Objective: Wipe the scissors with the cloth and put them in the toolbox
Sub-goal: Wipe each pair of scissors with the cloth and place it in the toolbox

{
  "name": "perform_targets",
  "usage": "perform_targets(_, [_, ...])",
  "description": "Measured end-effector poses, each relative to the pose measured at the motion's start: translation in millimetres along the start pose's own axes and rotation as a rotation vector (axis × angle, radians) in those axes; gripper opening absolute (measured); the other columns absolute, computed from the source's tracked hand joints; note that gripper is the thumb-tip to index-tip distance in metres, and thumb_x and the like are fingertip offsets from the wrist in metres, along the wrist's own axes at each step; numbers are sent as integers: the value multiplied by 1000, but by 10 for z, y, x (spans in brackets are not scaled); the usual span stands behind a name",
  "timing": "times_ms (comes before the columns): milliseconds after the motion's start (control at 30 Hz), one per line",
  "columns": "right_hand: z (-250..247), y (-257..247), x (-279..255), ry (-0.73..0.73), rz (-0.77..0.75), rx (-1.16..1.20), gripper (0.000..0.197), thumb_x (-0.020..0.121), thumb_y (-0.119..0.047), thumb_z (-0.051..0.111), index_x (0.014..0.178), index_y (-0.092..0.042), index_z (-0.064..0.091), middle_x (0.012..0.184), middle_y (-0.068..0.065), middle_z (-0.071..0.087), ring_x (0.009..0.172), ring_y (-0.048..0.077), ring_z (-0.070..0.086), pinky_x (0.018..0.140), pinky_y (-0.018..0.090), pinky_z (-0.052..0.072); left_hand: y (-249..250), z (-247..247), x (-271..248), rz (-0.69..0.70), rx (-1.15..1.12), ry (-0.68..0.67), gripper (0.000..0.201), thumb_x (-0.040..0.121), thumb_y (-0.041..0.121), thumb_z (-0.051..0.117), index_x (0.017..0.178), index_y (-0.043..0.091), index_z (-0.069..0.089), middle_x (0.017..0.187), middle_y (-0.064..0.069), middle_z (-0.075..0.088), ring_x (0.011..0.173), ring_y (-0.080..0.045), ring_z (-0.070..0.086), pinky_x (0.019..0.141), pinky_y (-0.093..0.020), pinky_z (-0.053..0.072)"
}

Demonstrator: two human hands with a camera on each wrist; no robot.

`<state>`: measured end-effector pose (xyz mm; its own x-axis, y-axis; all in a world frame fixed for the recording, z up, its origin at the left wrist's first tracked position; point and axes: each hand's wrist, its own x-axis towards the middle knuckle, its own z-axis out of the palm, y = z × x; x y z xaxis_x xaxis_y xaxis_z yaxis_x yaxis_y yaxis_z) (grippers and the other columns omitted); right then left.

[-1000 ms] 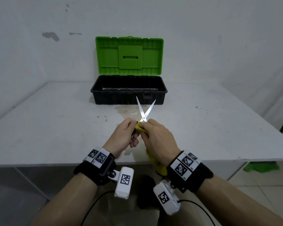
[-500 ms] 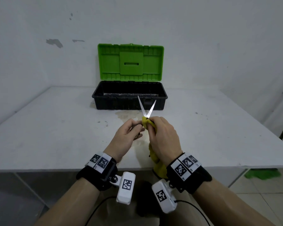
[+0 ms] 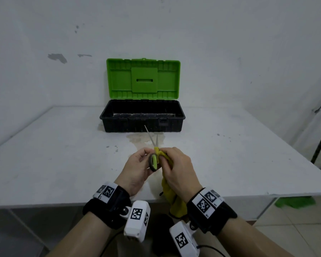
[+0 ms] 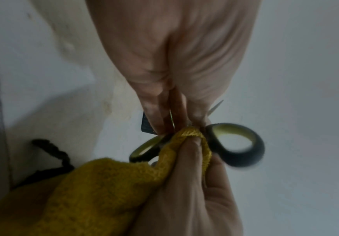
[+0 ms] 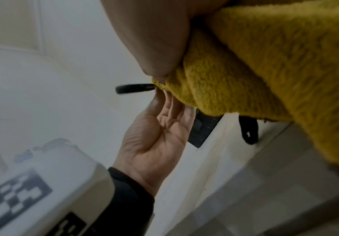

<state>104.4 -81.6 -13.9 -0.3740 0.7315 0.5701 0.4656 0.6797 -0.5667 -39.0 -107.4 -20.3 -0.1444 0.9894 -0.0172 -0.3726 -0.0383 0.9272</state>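
From the head camera, both hands met over the middle of the table [image 3: 63,154], close to its near edge. The left hand [image 3: 137,169] pinched the scissors [image 3: 153,145] near the pivot, fingertips closed on them, with one dark, green-lined finger loop hanging below the fingers. The blades pointed away from the person toward the toolbox [image 3: 142,117] and stood slightly parted, their tips just short of its black front wall. The right hand [image 3: 178,171] gripped the yellow cloth [image 3: 174,197], bunching it against the scissors where blades and handles meet; the rest of the cloth trailed down past the table's near edge. The toolbox sat at the far middle of the table against the wall, its green lid [image 3: 143,78] raised upright and the black tray open.

In the left wrist view, the left hand's fingers [image 4: 154,115] came down to a pinch on the scissors [image 4: 237,146], whose two dark loops spread to either side of it. A blade tip showed past the fingers. The right hand [image 4: 193,191] pressed a fold of the cloth [image 4: 104,183] up against the handles, thumb and fingers clenched on the fabric.

In the right wrist view, the cloth [image 5: 275,71] filled the upper right, held by the right hand [image 5: 150,39]. The left hand [image 5: 154,143] showed its palm, fingertips reaching up behind the cloth edge, where one dark loop of the scissors [image 5: 134,88] stuck out.
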Motion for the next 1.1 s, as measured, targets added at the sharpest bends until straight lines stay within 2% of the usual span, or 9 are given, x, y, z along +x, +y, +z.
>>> perform_targets(67, [1,-5,-9,-1,-7,-14,17,96,-23,56,111,-22,66,97,-6,64,87,6,58,79,25,51,3,-10,15,16,-20,41,7,97,5,56,104,6,59,90,-16,71,83,-22,66,78,-33,59])
perform_targets(167, [-30,-8,-19,119,23,44,15,96,-20,57,109,-20,65,97,-7,64,87,4,57,79,18,48,8,-53,84,53,17,152,21,92,7,65,110,3,56,88,-13,73,82,-24,67,79,-35,57])
perform_targets(267, [-130,67,33,230,103,83,12,96,-21,57,105,-20,65,93,-8,64,84,2,58,77,14,45,50,-123,122,32,90,212,24,87,6,72,107,-1,61,80,-11,72,68,-21,65,66,-30,58])
perform_targets(367, [-259,148,94,172,77,71,12,95,-21,59,105,-21,66,94,-9,65,86,1,58,77,9,43,99,-197,98,27,257,188,14,90,8,70,96,-4,67,75,-11,69,59,-17,58,57,-24,51])
perform_targets(500, [-290,199,138,3,-42,-74,16,95,-27,61,110,-22,65,99,-9,64,87,6,59,79,22,50,107,-237,68,16,521,78,11,93,14,67,86,6,66,69,-5,68,58,-15,56,52,-25,46])
perform_targets(667, [-169,177,72,-128,-158,-248,22,97,-31,55,115,-22,63,100,-4,60,81,18,61,65,36,54,105,-149,18,37,589,-14,9,94,8,65,86,6,69,66,-4,67,61,-16,58,61,-29,49])
perform_targets(833, [-115,190,33,-70,-203,-336,16,93,-29,61,106,-20,66,92,-2,60,69,23,62,51,39,53,113,-102,-30,89,586,-43,9,92,6,66,83,6,70,67,-16,64,59,-19,54,56,-27,45])
perform_targets(1033, [-332,289,332,102,38,-299,23,99,-38,51,104,-21,67,92,-3,60,74,20,59,65,42,53,88,-101,1,52,537,-23,11,93,2,65,82,2,66,62,-4,66,52,-12,52,51,-20,44])
perform_targets(1100, [-381,276,318,132,-1,-269,22,99,-36,52,105,-20,66,92,-4,60,74,17,57,65,37,53,79,-114,11,32,510,-19,10,93,2,64,83,0,66,65,-8,67,53,-15,51,51,-21,45])
